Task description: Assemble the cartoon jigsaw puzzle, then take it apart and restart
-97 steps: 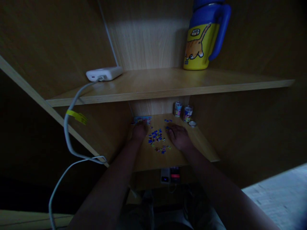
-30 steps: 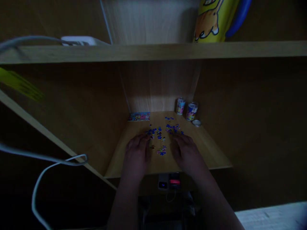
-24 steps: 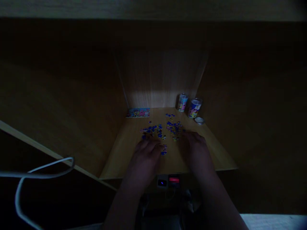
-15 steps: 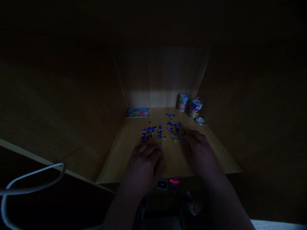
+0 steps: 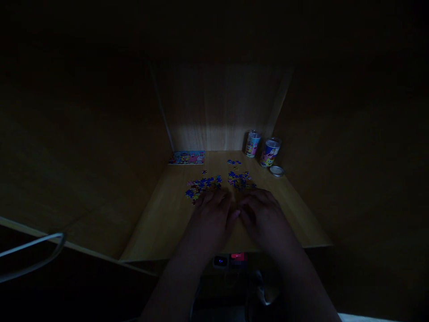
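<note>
The two hands have drawn together near the front edge of the wooden shelf (image 5: 157,228), and now almost meet at the fingertips in the lower middle of the frame. The left hand (image 5: 210,221) lies palm down with its fingers loosely spread, its tips at the lower edge of the left cluster of jigsaw pieces (image 5: 202,187). The right hand (image 5: 263,217) is curved palm down too, just beside the left, and a little below the right cluster of jigsaw pieces (image 5: 240,180). Neither shows a clear pinch, but the light is too poor to tell whether either holds a piece.

The few loose pieces that lay out in front a moment ago no longer show; they may be under the hands, though I can't tell. The left cluster now forms a slanting band. A small scatter of pieces (image 5: 233,162) sits farther back, and the puzzle's picture card (image 5: 186,157) lies at the back left. At the back right stand two printed cans (image 5: 252,144) (image 5: 270,152), with a round metal lid (image 5: 276,171) just beside them.
</note>
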`<act>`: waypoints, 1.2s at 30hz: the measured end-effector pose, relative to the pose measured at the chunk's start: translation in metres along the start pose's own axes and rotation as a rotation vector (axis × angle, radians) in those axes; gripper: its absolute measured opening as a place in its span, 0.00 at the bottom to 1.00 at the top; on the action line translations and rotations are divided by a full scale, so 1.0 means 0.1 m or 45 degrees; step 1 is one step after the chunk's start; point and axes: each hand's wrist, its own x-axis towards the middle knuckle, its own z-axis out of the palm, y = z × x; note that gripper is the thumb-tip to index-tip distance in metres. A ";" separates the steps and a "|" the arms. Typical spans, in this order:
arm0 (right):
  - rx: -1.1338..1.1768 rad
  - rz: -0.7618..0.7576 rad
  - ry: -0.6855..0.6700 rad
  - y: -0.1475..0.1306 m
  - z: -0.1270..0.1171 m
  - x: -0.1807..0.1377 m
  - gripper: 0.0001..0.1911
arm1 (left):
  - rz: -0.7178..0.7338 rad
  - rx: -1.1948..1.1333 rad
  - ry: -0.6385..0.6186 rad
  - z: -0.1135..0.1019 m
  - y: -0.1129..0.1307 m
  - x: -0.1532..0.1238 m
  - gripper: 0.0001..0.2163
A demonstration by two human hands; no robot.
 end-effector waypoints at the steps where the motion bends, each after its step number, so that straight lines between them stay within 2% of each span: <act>1: -0.011 0.032 0.030 0.00 0.00 0.00 0.04 | -0.016 -0.003 0.000 0.01 0.00 0.02 0.13; 5: -0.148 0.211 0.190 0.05 0.01 -0.01 0.07 | 0.006 -0.076 -0.010 -0.03 -0.01 -0.01 0.01; 9: -0.242 0.255 0.265 0.12 0.06 -0.03 0.10 | 0.029 -0.172 0.029 -0.07 -0.03 -0.07 0.04; 12: -0.211 0.160 0.227 0.11 0.11 -0.04 0.15 | -0.052 -0.172 0.098 -0.03 -0.06 -0.07 0.05; 15: -0.176 0.080 0.139 0.07 0.14 -0.05 0.22 | -0.085 -0.194 0.091 -0.01 -0.08 -0.06 0.05; 17: -0.179 0.083 0.108 0.06 0.15 -0.06 0.23 | -0.055 -0.230 0.070 -0.01 -0.10 -0.05 0.07; 21: -0.123 0.088 0.086 0.08 0.13 -0.04 0.21 | 0.031 -0.318 0.014 -0.05 -0.14 -0.08 0.20; 24: -0.043 0.075 0.071 0.10 0.09 -0.02 0.19 | 0.022 -0.285 0.023 -0.07 -0.14 -0.11 0.27; 26: -0.024 0.097 0.097 0.10 0.06 -0.01 0.18 | -0.005 -0.206 0.047 -0.08 -0.13 -0.12 0.26; 32: -0.084 0.123 0.064 0.08 0.03 0.01 0.11 | -0.017 -0.148 -0.029 -0.11 -0.03 -0.11 0.12; 36: -0.225 0.303 0.120 0.08 0.02 -0.01 0.08 | -0.047 -0.156 -0.064 -0.15 0.00 -0.10 0.11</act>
